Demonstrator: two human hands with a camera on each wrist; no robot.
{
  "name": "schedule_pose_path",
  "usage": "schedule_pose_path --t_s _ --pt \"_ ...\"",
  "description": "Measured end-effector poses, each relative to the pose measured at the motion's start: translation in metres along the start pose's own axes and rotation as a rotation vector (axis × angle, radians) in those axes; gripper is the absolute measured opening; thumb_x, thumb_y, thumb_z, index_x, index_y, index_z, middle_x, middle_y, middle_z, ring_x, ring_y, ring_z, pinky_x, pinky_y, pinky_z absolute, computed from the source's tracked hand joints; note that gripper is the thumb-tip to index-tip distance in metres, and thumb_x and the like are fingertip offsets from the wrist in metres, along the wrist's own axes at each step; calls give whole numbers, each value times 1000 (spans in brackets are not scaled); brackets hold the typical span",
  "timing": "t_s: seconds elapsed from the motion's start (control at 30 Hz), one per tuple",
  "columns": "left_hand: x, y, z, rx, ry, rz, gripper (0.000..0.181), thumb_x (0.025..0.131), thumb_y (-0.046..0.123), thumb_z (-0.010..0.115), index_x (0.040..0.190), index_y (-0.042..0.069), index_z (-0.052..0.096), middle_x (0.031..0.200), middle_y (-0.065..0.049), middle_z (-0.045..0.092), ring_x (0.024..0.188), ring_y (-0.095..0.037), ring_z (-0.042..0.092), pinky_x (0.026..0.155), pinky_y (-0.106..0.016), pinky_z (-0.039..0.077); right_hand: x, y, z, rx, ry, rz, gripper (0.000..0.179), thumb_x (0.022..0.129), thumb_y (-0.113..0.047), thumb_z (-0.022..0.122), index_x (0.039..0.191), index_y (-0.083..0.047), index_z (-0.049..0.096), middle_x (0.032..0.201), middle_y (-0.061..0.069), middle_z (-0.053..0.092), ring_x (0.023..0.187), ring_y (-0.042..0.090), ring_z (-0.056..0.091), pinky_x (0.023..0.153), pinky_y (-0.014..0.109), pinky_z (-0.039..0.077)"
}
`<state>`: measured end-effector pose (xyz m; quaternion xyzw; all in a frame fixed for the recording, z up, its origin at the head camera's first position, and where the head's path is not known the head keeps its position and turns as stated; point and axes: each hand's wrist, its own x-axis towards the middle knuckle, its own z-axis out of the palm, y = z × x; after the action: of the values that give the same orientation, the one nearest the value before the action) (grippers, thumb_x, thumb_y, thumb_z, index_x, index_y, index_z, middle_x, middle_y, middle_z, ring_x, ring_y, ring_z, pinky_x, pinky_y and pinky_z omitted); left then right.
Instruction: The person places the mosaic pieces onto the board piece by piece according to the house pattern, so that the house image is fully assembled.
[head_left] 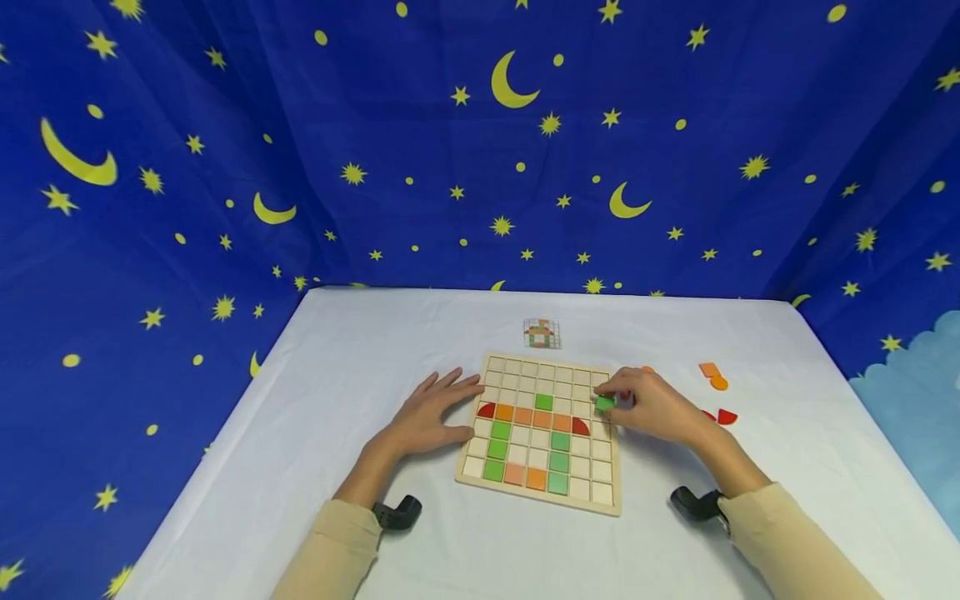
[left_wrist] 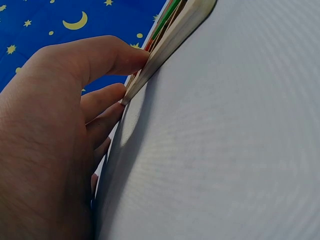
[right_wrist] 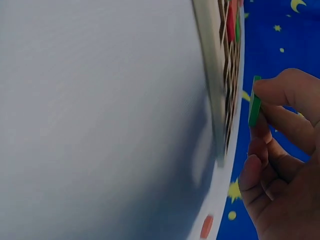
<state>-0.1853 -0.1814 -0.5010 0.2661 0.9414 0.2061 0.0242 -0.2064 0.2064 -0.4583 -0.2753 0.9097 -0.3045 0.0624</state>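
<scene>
A wooden grid board (head_left: 538, 498) lies on the table, with green, orange and red tiles set in several of its squares. My left hand (head_left: 431, 417) rests at the board's left edge, its fingers spread and fairly straight; the left wrist view shows the thumb (left_wrist: 132, 61) touching the rim. Over the board's right edge, my right hand (head_left: 651, 404) pinches a green square tile (head_left: 604, 403) between thumb and fingers. In the right wrist view that tile (right_wrist: 254, 102) is held edge-on, apart from the board.
A small pattern card (head_left: 542, 333) lies behind the board. To the right are an orange square (head_left: 708, 370), an orange round tile (head_left: 719, 382) and a red piece (head_left: 727, 417). Blue star-patterned cloth (head_left: 480, 167) hangs behind the white table (head_left: 360, 333).
</scene>
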Motion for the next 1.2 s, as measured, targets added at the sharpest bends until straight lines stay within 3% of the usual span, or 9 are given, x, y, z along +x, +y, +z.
schedule_pose_path --t_s 0.23,0.47,0.67,1.0,1.2 --pt "1 1 -1 -4 -7 -6 71 82 51 64 146 32 42 153 17 27 144 -13 13 117 -39 3 19 -15 7 7 -37 -7 34 80 -18 75 114 -12 72 96 -8 62 77 16 53 60 28 47" --pt "0 1 -1 -8 3 1 71 81 48 66 146 31 43 153 14 29 144 -15 14 117 -40 5 37 -26 14 -5 -46 -102 34 82 -18 73 115 -10 71 100 -5 64 79 16 57 67 30 50" --pt "-2 0 0 -6 4 -3 70 81 49 65 146 31 43 153 15 30 144 -15 15 117 -40 5 52 -34 24 20 -73 -107 35 80 -15 73 115 -9 71 99 -4 65 81 14 59 70 30 51" --pt "0 2 0 -6 5 0 70 82 49 65 146 31 43 153 15 30 144 -14 14 117 -40 5 73 -46 38 8 -111 -123 33 81 -14 72 113 -9 72 95 -3 64 75 12 54 63 29 50" --pt "-1 2 -1 -6 10 -5 70 81 49 66 145 31 44 152 15 31 144 -15 16 117 -40 5 80 -53 48 -31 -140 -155 29 84 -18 73 112 -11 73 97 -3 65 80 13 57 68 28 50"
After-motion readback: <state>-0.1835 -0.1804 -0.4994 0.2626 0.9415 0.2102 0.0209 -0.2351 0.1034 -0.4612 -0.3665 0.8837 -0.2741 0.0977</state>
